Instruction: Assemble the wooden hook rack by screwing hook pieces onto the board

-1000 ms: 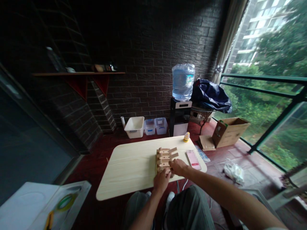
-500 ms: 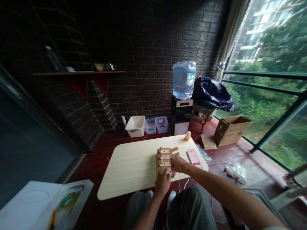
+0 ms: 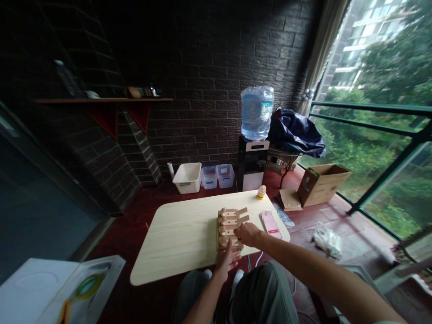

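Note:
A light wooden block device (image 3: 225,228) with several parallel rows, rounded ends and dark dots sits on the pale wooden table (image 3: 178,243). Two thin wooden flaps stick out from its far right side. My right hand (image 3: 249,235) is at the device's right edge with its fingers curled together. What lies between those fingertips is hidden. Close to the near edge of the device, my left hand (image 3: 227,258) has its fingers stretched out and apart. Whether its fingertips touch the wood I cannot tell.
Right of the device lies a pink card or packet (image 3: 271,224). A small yellow-based bottle (image 3: 261,192) stands near the table's far right corner. Beyond the table are a white tub (image 3: 187,178), clear bins (image 3: 225,175), a water dispenser (image 3: 254,164) and a cardboard box (image 3: 322,184).
My left hand has drawn back slightly from the device and its fingers have opened. The right hand stays at the right edge. The whole view has shifted a little.

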The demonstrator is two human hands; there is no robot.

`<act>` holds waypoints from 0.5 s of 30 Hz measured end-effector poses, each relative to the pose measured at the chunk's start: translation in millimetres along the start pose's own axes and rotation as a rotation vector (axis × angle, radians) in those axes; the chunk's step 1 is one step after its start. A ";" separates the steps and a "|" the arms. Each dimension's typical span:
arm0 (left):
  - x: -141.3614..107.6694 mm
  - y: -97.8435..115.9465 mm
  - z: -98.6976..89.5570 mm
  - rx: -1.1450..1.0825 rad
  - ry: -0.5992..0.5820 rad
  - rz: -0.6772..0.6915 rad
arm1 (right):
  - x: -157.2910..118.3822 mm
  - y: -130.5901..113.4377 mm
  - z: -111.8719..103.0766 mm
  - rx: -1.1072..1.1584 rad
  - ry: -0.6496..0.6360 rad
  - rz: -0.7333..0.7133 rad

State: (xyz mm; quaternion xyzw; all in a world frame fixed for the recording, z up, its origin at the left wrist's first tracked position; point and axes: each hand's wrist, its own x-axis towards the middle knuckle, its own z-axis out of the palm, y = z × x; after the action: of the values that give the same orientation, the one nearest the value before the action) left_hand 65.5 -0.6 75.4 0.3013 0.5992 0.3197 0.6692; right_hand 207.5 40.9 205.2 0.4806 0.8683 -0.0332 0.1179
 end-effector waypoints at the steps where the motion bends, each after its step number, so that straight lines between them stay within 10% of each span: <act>1: 1.4 4.2 -1.5 0.000 -0.006 -0.022 | -1.2 -2.4 -0.2 -0.021 0.002 -0.022; 15: 38.4 -9.1 -19.7 0.205 0.148 0.104 | 21.9 -12.3 5.5 -0.073 -0.035 -0.123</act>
State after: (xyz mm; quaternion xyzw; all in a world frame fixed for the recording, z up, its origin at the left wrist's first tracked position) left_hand 49.5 24.4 42.8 0.3745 0.6600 0.3123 0.5715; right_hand 186.9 51.5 194.0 0.4212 0.8946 -0.0172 0.1482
